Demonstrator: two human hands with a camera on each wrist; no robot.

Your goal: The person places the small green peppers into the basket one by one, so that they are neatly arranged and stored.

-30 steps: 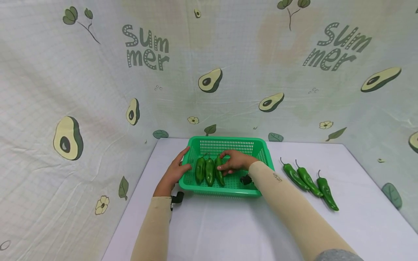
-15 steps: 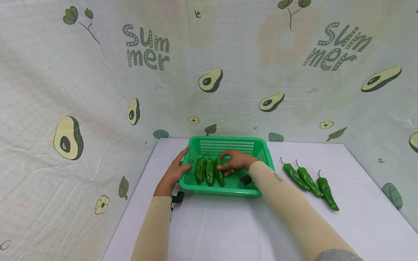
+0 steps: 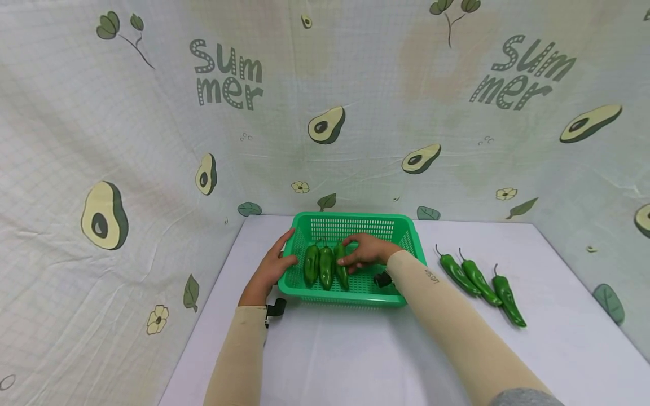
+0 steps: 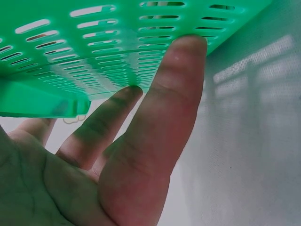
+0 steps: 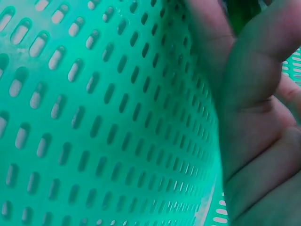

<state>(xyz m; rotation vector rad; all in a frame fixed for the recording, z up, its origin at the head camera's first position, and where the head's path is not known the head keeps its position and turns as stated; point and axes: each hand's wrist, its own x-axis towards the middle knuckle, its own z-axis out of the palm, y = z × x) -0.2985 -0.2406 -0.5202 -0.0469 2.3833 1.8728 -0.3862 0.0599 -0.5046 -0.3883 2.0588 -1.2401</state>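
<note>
A green plastic basket (image 3: 350,300) with slotted walls stands on the table. Its left side is gripped by my left hand (image 3: 269,268), thumb over the rim and fingers along the outer wall. The left wrist view shows those fingers (image 4: 155,108) against the slotted plastic from outside. Inside the basket, my right hand (image 3: 370,250) holds a green chili pepper (image 3: 342,270) between thumb and fingers. Left of it lie two more green chili peppers (image 3: 326,268), side by side with stems pointing to the back. Only a dark green sliver of pepper (image 5: 242,14) shows in the right wrist view.
On the white table (image 3: 345,355), right of the basket, three green chili peppers (image 3: 477,282) lie slanted near one another. A printed cloth (image 3: 376,169) hangs behind and along both sides. My right forearm crosses the basket's right front corner.
The pepper in my right hand has turned slightly and lies a little straighter, more parallel to the other two. Both hands otherwise keep their places.
</note>
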